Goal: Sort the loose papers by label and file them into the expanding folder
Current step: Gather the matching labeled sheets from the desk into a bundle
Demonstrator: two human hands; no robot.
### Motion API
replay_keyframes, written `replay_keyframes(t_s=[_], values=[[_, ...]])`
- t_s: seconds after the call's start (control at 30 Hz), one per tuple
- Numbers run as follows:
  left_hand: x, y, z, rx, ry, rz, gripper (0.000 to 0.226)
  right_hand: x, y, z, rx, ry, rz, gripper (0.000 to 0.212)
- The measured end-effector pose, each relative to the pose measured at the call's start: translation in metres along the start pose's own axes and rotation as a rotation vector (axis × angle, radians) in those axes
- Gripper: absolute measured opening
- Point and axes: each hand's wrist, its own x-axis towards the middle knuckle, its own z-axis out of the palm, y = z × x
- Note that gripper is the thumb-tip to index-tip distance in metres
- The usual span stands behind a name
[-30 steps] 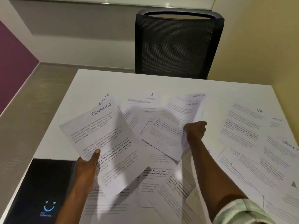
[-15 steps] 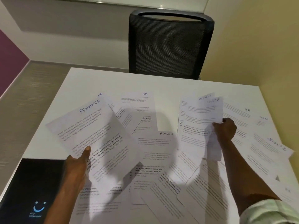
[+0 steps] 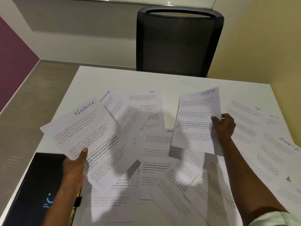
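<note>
Papers sorted by label mid-step: FINANCE sheet [image 3: 86, 134] pinched in left hand [image 3: 74, 167], SPORTS sheet [image 3: 197, 121] gripped in right hand [image 3: 224, 126]; next, probably matching another SPORTS.

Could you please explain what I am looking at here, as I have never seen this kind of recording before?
There is no machine: a person wears a camera on the head, looking down at their own hands. The left hand holds a sheet marked FINANCE in its grip. The right hand holds a sheet marked SPORTS. Many loose papers, labelled HR, SPORTS and others, lie scattered on the white table. A dark folder sits at the near left corner, a black chair beyond.
</note>
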Motion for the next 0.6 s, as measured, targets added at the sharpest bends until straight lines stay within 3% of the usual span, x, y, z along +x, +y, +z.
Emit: replay_keyframes(t_s=[0.07, 0.2, 0.27, 0.37, 0.47, 0.6], values=[[0.004, 0.004, -0.008, -0.004, -0.003, 0.002, 0.042, -0.012, -0.004, 0.011, -0.071, -0.066, 0.066, 0.036], [0.004, 0.015, -0.023, -0.054, 0.022, 0.032, 0.041, -0.038, -0.007, 0.044, -0.596, 0.024, -0.07, 0.047], [0.003, 0.019, -0.031, -0.078, 0.03, 0.04, 0.04, -0.058, -0.02, 0.07, -0.552, -0.062, -0.309, 0.056], [0.008, 0.018, -0.045, -0.091, 0.054, 0.042, 0.043, -0.102, -0.06, 0.111, -0.391, -0.393, -0.54, 0.056], [0.011, 0.016, -0.055, -0.103, 0.061, 0.055, 0.039, -0.135, -0.093, 0.147, -0.354, -0.578, -0.547, 0.063], [0.018, 0.011, -0.075, -0.116, 0.088, 0.066, 0.04, -0.154, -0.109, 0.183, -0.461, -0.64, -0.546, 0.081]])
